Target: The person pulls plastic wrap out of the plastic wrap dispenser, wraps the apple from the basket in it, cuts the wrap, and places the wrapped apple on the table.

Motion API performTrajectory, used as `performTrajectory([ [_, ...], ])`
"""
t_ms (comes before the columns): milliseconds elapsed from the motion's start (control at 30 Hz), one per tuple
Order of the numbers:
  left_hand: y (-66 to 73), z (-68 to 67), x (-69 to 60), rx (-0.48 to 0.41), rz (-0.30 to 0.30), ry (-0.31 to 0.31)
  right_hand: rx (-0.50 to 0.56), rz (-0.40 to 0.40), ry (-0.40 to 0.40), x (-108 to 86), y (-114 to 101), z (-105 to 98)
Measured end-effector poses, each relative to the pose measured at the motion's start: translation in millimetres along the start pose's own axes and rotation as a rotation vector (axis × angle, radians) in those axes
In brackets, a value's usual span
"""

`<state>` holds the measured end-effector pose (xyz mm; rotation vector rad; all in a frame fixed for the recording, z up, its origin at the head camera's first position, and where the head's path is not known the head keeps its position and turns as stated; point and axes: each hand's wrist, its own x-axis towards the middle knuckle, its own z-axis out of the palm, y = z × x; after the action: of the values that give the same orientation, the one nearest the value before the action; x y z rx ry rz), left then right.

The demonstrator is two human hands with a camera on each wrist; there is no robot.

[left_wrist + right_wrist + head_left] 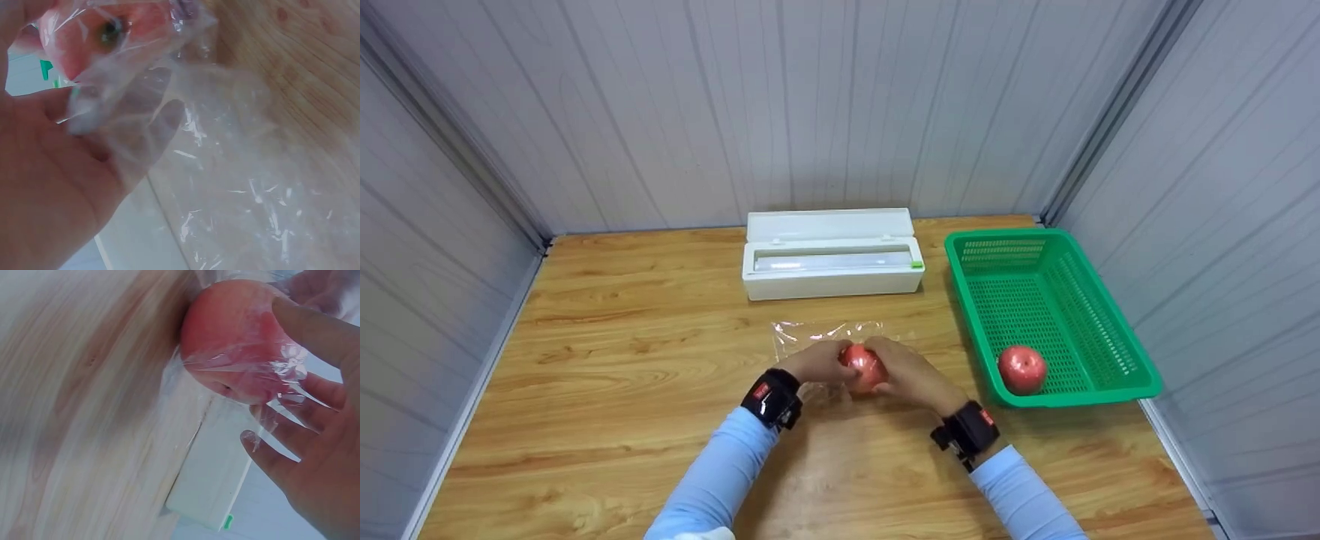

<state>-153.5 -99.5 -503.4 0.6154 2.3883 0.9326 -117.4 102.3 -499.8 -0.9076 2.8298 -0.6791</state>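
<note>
A red apple [864, 367] is between both hands over the table, with clear plastic wrap [236, 367] drawn over part of it. My left hand [819, 361] grips the apple from the left; in the left wrist view some of its fingers lie behind the loose film [242, 185]. From the other side my right hand [913, 375] holds the apple, thumb on its skin and fingers around the far side, touching the film. The apple's dark hollow [111, 32] shows through the wrap in the left wrist view.
Behind the hands stands a white cling film box [832, 285], its lid raised and a roll inside. To the right, a green basket [971, 330] contains another red apple [1023, 370]. Panel walls [825, 112] border the wooden table [607, 375].
</note>
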Motion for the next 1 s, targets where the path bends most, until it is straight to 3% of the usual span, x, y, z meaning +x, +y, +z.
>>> performTrajectory([
  [333,0.0,1.2,0.5,-0.015,0.026,0.013,-0.115,0.050,0.001,2.2,3,7],
  [567,-5.8,1.1,-0.9,-0.055,0.025,0.077,-0.123,0.029,0.036,5.6,10,14],
  [700,-3.0,1.8,0.5,0.021,0.042,0.168,-0.096,0.035,0.026,9.0,12,12],
  [867,1.3,4.7,4.1,0.143,0.150,0.353,-0.074,0.049,-0.013,14.8,13,6],
  [1000,3.3,7.2,6.8,0.157,0.232,0.404,-0.040,0.083,-0.025,18.9,14,1],
])
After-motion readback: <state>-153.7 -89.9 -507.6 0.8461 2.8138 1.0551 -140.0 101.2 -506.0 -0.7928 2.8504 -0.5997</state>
